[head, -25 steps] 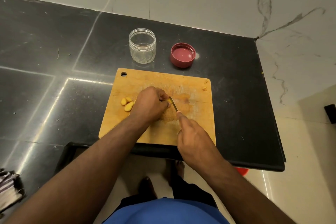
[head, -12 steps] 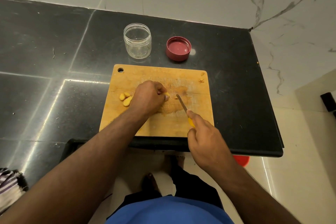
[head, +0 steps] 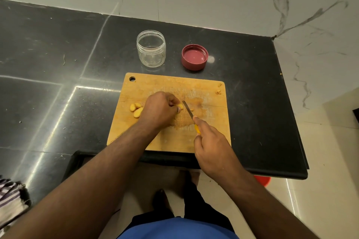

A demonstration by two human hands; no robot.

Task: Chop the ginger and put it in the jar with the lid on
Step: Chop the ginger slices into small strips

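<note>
Left hand (head: 160, 109) pinches ginger piece (head: 180, 106) on cutting board (head: 209, 122); right hand (head: 212, 146) grips knife (head: 188, 110) just right of it. Open jar (head: 151, 48), lid (head: 194, 59) far on tabletop (head: 58, 54).

One head-worn view — looking steeply down, close over the counter (head: 58, 48).

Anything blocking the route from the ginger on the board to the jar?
Nothing visible. The ginger held by the left hand lies on the cutting board; the open jar stands just beyond the board's far edge, its lid off beside it.
</note>
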